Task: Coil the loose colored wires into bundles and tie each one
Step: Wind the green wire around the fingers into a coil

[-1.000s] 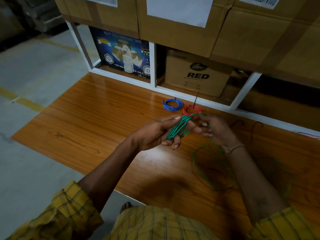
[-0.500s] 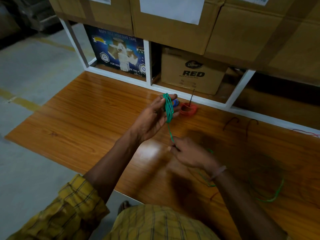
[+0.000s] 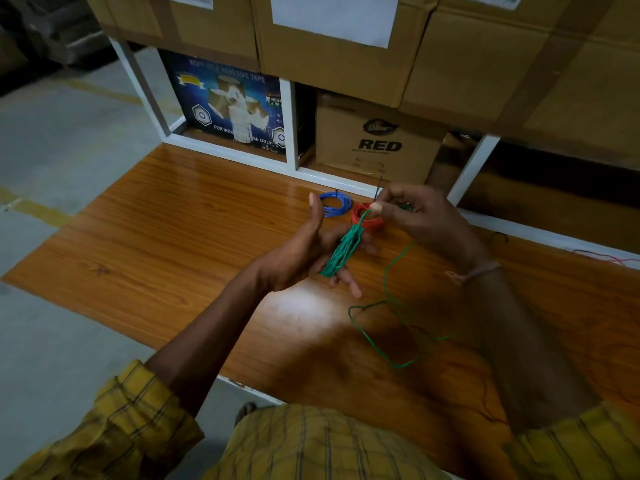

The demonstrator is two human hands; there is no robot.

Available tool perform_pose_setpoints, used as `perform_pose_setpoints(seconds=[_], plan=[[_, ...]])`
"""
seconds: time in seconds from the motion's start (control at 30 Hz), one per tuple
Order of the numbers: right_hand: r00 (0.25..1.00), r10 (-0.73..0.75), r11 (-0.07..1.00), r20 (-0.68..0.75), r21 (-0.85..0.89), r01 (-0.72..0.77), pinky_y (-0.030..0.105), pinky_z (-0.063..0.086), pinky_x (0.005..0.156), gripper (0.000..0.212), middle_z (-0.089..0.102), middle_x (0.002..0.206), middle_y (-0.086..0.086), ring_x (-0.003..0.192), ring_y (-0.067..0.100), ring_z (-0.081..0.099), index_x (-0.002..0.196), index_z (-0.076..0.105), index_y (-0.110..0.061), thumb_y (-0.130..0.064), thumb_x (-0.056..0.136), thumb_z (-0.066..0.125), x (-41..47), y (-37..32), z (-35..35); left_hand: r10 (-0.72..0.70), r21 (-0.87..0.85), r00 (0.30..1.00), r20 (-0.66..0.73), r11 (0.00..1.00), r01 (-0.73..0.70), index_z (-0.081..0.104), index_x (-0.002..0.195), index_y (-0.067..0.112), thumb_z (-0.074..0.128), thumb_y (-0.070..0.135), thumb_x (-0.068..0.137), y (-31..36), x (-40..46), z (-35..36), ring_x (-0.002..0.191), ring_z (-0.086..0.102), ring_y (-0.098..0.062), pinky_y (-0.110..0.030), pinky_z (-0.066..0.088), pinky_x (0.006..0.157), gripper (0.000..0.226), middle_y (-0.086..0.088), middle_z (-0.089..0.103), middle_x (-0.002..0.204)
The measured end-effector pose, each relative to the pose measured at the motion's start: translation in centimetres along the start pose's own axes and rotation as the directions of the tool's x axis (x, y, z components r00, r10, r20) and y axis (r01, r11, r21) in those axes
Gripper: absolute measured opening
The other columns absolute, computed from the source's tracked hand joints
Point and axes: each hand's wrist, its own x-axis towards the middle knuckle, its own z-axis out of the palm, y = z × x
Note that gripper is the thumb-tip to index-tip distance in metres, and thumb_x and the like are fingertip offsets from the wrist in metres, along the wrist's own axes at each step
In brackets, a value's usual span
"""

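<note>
A green wire coil point(image 3: 343, 252) lies wound across the fingers of my left hand point(image 3: 304, 254), thumb raised, above the wooden table point(image 3: 173, 244). My right hand point(image 3: 419, 220) pinches the green wire just beyond the coil's top end. The loose green wire tail point(image 3: 388, 327) hangs down from there and loops over the table on the right. A blue wire bundle point(image 3: 334, 203) and a red wire bundle point(image 3: 367, 218) lie coiled on the table behind my hands, near the rack.
A white metal rack point(image 3: 289, 133) stands at the table's back edge, holding a tape carton point(image 3: 230, 105) and a "RED" carton point(image 3: 377, 143). Large cardboard boxes point(image 3: 450, 46) sit above. Thin dark and red loose wires point(image 3: 609, 258) lie at the far right. Concrete floor lies to the left.
My right hand rose from low over the table up to the coil's top, carrying the green wire with it. My left hand tilted and dropped slightly, and the coil gained a turn.
</note>
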Motion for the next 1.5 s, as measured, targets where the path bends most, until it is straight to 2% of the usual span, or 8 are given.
perform_pose_setpoints(seconds=[0.2, 0.3, 0.47, 0.67, 0.8, 1.03, 1.3, 1.5], plan=[[0.969, 0.245, 0.924, -0.011, 0.305, -0.23, 0.032, 0.044, 0.064, 0.022, 0.061, 0.077, 0.019, 0.07, 0.018, 0.055, 0.092, 0.069, -0.005, -0.025, 0.099, 0.065, -0.5, 5.3, 5.7, 0.133, -0.327, 0.988, 0.08, 0.94, -0.101, 0.033, 0.163, 0.004, -0.014, 0.095, 0.075, -0.1, -1.1, -1.0, 0.094, 0.075, -0.032, -0.03, 0.045, 0.065, 0.135, -0.018, 0.045, 0.163], [0.931, 0.358, 0.858, 0.074, 0.368, -0.359, 0.023, 0.028, 0.042, 0.024, 0.051, 0.066, 0.008, 0.046, 0.012, 0.04, 0.091, 0.066, -0.005, -0.022, 0.105, 0.056, -2.5, 4.6, 9.0, 0.255, -0.611, 0.964, 0.079, 0.777, -0.155, 0.022, 0.165, -0.001, 0.002, 0.104, 0.072, -0.2, -1.2, -1.2, 0.123, 0.068, -0.043, -0.037, 0.06, 0.091, 0.141, -0.024, 0.031, 0.17], [0.842, 0.411, 0.81, 0.349, 0.284, -0.513, 0.017, 0.027, 0.034, 0.033, 0.053, 0.062, 0.006, 0.036, 0.012, 0.033, 0.112, 0.066, -0.012, -0.034, 0.111, 0.042, -5.6, 1.5, 12.2, 0.33, -0.766, 0.943, -0.043, 0.595, -0.243, 0.02, 0.166, 0.0, 0.02, 0.107, 0.07, -0.6, -0.5, -2.5, 0.151, 0.025, -0.063, -0.064, 0.025, 0.126, 0.143, -0.032, 0.023, 0.169], [0.848, 0.224, 0.96, 0.48, 0.042, -0.278, 0.029, 0.044, 0.042, 0.011, 0.065, 0.065, 0.007, 0.048, 0.02, 0.053, 0.112, 0.063, -0.02, -0.021, 0.102, 0.06, -6.4, -2.7, 8.5, 0.13, -0.538, 0.969, -0.209, 0.812, -0.225, 0.034, 0.163, 0.006, -0.005, 0.104, 0.068, -1.5, 0.4, -2.9, 0.139, 0.055, -0.047, -0.053, 0.046, 0.113, 0.142, -0.023, 0.048, 0.16], [0.9, 0.074, 0.942, 0.43, 0.265, -0.205, 0.028, 0.049, 0.048, 0.015, 0.063, 0.065, 0.013, 0.053, 0.014, 0.058, 0.099, 0.068, -0.003, -0.017, 0.095, 0.07, -5.0, -3.6, 3.9, 0.045, -0.257, 0.984, -0.173, 0.962, -0.09, 0.025, 0.167, 0.017, -0.008, 0.1, 0.067, -1.4, 0.6, -1.6, 0.124, 0.07, -0.015, -0.028, 0.056, 0.101, 0.134, 0.002, 0.044, 0.161], [0.969, 0.111, 0.842, 0.222, 0.496, -0.211, 0.025, 0.049, 0.058, 0.026, 0.049, 0.065, 0.01, 0.054, 0.015, 0.045, 0.102, 0.062, 0.008, -0.017, 0.094, 0.066, -1.0, -0.1, 1.9, -0.011, -0.038, 1.0, 0.024, 0.999, 0.012, 0.046, 0.149, 0.01, -0.02, 0.084, 0.078, -0.7, -1.7, -2.3, 0.095, 0.073, -0.041, -0.038, 0.059, 0.08, 0.122, -0.032, 0.054, 0.142], [0.967, 0.254, 0.88, 0.003, 0.415, -0.232, 0.027, 0.042, 0.062, 0.025, 0.063, 0.08, 0.009, 0.069, 0.022, 0.052, 0.108, 0.069, 0.001, -0.02, 0.104, 0.058, -0.1, 3.6, 9.4, 0.155, -0.433, 0.984, 0.084, 0.895, -0.104, 0.045, 0.154, 0.001, -0.011, 0.102, 0.068, -0.2, -3.3, -4.1, 0.065, 0.051, -0.015, -0.025, 0.034, 0.053, 0.144, -0.027, 0.052, 0.142], [0.912, 0.397, 0.832, 0.103, 0.378, -0.405, 0.021, 0.031, 0.039, 0.025, 0.058, 0.064, 0.0, 0.042, 0.009, 0.045, 0.102, 0.068, -0.013, -0.026, 0.109, 0.048, -2.0, 1.9, 14.7, 0.248, -0.655, 0.967, -0.056, 0.722, -0.223, 0.037, 0.159, -0.002, -0.002, 0.106, 0.066, 0.0, -2.6, -6.3, 0.082, 0.067, -0.023, -0.024, 0.052, 0.062, 0.148, -0.028, 0.047, 0.157]])
